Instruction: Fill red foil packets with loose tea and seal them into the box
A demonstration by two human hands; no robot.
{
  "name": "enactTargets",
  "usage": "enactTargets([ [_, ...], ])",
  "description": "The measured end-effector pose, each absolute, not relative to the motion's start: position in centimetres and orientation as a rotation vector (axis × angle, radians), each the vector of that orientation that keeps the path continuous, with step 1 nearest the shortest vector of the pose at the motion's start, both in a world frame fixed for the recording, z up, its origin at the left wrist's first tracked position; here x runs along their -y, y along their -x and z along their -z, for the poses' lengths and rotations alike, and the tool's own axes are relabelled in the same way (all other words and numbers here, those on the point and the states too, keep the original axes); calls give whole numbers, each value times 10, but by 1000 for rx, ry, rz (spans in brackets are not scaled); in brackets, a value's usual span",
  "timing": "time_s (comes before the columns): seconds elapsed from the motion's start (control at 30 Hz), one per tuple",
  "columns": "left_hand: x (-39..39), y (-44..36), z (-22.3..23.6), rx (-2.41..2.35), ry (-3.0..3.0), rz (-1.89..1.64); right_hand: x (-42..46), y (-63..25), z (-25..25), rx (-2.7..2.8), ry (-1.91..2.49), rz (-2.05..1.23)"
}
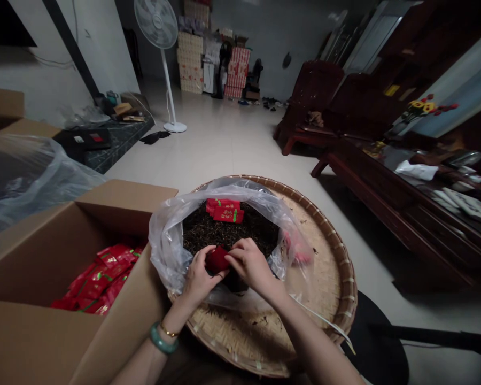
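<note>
While both hands meet over the near edge of a clear plastic bag (172, 235) of dark loose tea (224, 231), the left hand (198, 278) curls its fingers around a small red packet (217, 259) from below and the right hand (250, 264) pinches the packet's top from the 3 o'clock side, fingers bent and closed on it. The bag sits in a round woven bamboo tray (328, 267). A small stack of red packets (224, 209) lies on the tea at 12 o'clock from the hands. At 9 o'clock stands an open cardboard box (116, 206) holding many filled red packets (100, 280).
</note>
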State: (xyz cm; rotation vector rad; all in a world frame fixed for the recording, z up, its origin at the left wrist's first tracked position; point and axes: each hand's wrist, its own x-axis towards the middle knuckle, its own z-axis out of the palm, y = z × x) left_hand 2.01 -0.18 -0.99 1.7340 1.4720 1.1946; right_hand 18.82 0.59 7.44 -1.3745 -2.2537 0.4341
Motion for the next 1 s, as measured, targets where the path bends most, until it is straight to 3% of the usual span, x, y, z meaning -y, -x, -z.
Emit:
enactTargets([
  [0.3,-2,-20,-7,-1146,-1538,-924,-14,-219,-88,2116,1371,-743],
  [0.6,-7,-28,-12,-1212,-1562,-1002,2,-223,-105,2196,1194,-231],
  [1.0,-12,-25,-14,-1225,-2100,-898,-6,-234,-91,2363,1297,-464],
])
